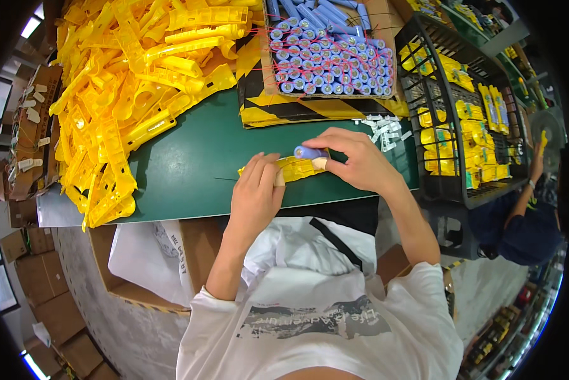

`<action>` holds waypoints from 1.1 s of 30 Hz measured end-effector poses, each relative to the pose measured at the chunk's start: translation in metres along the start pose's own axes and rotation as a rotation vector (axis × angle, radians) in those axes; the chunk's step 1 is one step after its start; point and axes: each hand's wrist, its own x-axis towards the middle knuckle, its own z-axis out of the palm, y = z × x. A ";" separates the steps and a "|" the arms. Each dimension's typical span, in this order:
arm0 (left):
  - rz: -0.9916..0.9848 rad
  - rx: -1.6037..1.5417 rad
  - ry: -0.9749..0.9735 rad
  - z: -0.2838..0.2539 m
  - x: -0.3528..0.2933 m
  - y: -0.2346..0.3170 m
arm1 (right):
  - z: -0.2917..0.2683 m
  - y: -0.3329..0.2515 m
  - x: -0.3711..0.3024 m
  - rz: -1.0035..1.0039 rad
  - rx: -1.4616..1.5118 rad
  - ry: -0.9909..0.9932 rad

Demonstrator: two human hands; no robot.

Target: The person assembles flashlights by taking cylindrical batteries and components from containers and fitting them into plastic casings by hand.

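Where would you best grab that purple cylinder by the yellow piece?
Probably around the sides at its right end, coming from the right, as the right hand does: the purple cylinder is round and lies roughly left to right, its left end uncovered.

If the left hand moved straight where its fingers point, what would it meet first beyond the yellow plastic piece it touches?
Probably the flat strip with black and yellow stripes, after the left hand crosses green tabletop; the hand's height is unclear.
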 end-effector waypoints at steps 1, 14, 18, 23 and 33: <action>0.003 -0.009 -0.006 0.000 -0.002 0.000 | 0.004 0.002 0.000 -0.032 0.030 -0.007; 0.072 -0.005 -0.109 -0.005 -0.006 -0.003 | 0.020 0.006 -0.006 -0.258 -0.191 -0.023; 0.048 0.024 -0.069 -0.005 -0.004 0.001 | 0.021 0.010 -0.006 -0.291 -0.188 0.024; 0.117 0.041 -0.098 -0.007 -0.002 -0.002 | 0.014 -0.006 0.004 -0.377 -0.437 -0.030; 0.074 -0.041 -0.137 -0.007 -0.003 -0.005 | 0.014 -0.008 0.005 -0.252 -0.477 -0.204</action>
